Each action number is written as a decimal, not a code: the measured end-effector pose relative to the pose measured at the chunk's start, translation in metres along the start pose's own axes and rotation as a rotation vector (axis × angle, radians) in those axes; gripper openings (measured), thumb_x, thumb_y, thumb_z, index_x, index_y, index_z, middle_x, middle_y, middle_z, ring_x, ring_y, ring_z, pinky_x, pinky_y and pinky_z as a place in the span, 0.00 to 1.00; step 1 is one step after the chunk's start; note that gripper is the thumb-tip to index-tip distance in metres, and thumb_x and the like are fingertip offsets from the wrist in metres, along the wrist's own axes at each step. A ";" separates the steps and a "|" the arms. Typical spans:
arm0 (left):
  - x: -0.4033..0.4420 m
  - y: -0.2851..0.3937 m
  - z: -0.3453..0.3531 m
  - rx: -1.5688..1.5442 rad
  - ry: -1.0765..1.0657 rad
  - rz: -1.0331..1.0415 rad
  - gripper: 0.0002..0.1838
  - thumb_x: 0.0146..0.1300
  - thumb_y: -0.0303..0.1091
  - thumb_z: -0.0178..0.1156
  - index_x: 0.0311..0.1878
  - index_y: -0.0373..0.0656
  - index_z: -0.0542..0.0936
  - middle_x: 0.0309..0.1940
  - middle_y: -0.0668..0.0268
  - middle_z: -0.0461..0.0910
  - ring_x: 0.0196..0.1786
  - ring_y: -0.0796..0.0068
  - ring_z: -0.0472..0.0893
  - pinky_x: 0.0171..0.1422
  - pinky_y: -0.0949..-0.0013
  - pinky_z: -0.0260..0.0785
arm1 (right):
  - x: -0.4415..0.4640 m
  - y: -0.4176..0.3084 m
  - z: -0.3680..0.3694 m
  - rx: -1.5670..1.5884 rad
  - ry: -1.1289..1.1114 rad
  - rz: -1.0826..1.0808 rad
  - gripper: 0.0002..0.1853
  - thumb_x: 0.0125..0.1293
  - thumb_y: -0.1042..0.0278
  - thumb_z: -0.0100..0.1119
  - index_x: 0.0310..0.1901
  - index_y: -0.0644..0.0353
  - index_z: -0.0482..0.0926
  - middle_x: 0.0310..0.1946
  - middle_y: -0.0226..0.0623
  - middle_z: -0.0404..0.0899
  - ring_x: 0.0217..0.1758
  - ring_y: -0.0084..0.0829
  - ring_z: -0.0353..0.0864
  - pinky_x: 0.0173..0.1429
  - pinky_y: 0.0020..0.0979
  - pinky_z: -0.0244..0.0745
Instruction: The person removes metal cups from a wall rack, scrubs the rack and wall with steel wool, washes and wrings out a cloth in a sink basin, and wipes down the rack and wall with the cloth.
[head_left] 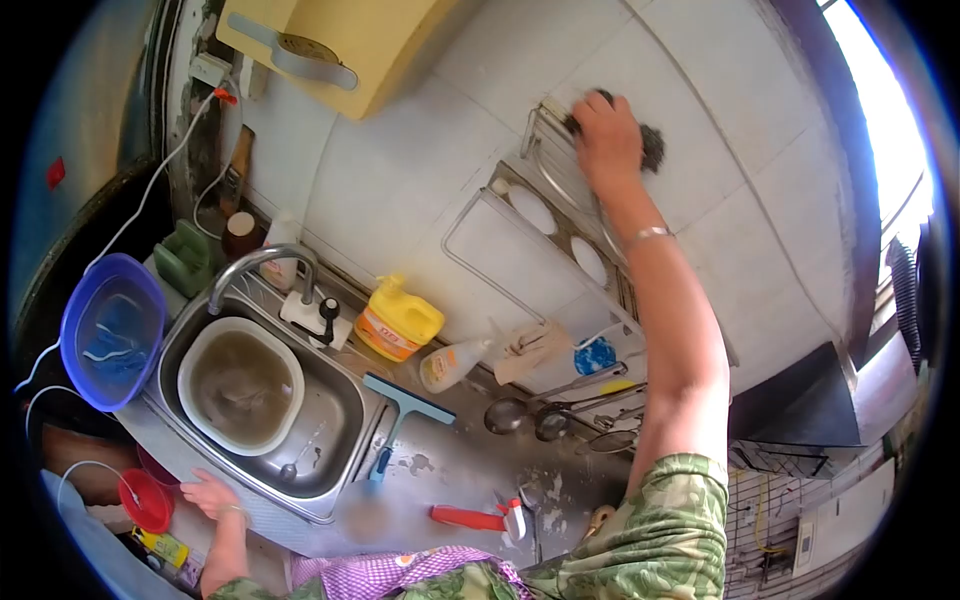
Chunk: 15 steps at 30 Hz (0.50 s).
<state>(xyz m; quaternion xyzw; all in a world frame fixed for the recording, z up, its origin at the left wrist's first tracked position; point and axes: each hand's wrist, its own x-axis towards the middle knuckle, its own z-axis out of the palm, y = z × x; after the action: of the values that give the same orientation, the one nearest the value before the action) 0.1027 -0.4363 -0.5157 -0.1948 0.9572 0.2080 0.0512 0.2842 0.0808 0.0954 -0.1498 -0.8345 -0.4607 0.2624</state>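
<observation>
Your right hand [608,150] was raised at the upper right of the frame, its fingers curled over a dark scouring pad [653,149]. The pad lay against the white tiled wall [705,165], showing on both sides of your grip, just beside the upper end of the wire rack [472,212]. Your left hand [212,497] was at the lower left, fingers spread and holding nothing, over the front edge of the counter [425,495]; you could not tell from this view whether the palm pressed on it.

Left of centre, the steel sink [345,450] held a white basin [297,385] of murky water, with the curved faucet [250,259] behind it. A blue basin [85,375] stood at the far left, and a red bucket [148,500] sat below it, near your left hand. In the middle of the frame, a yellow jug [400,318] stood beside a spray bottle [452,366] that leaned over. A squeegee [408,400] lay just right of the sink, and a red-handled tool [470,518] lay at the lower centre. Metal ladles [505,415] hung below the rack, to the left of your raised forearm.
</observation>
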 end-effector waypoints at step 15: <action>0.068 -0.103 0.061 0.809 1.060 1.415 0.19 0.70 0.31 0.42 0.45 0.31 0.82 0.32 0.47 0.84 0.32 0.53 0.85 0.49 0.50 0.78 | -0.054 0.059 -0.047 -0.050 0.055 0.141 0.10 0.54 0.70 0.61 0.40 0.52 0.79 0.40 0.38 0.76 0.48 0.41 0.73 0.50 0.41 0.74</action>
<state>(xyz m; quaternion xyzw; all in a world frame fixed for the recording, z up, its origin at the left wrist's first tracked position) 0.0821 -0.5212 -0.6221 0.3898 0.7510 -0.2689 -0.4602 0.3720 0.0725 0.1254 -0.2021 -0.8026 -0.4656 0.3135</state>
